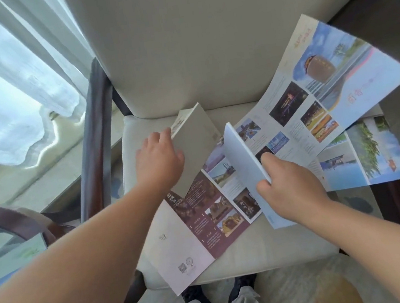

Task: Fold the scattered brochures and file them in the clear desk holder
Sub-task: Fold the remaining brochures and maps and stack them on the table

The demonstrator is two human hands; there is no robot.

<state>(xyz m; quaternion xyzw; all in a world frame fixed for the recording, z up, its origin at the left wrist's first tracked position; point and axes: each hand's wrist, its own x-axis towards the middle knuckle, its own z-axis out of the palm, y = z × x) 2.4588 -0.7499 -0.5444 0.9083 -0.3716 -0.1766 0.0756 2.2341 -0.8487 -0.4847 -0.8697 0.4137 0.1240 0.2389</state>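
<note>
Two brochures are held above the chair seat [261, 253]: fingers [163, 134] of the left hand [158, 157] curl over the maroon brochure [203, 218] at its raised panel's edge, fingers [270, 160] of the right hand [289, 184] pinch a pale-blue folded brochure [242, 155] upright, and unfolded brochures [315, 97] lie just beyond them.

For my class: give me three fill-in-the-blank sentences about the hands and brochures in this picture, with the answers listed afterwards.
1. The left hand and right hand both hold paper above the cream cushion of a ____.
2. A raised panel of the maroon brochure is held by the ____ hand.
3. The pale blue panel is pinched by the ____ hand.
Answers: chair, left, right.
</note>
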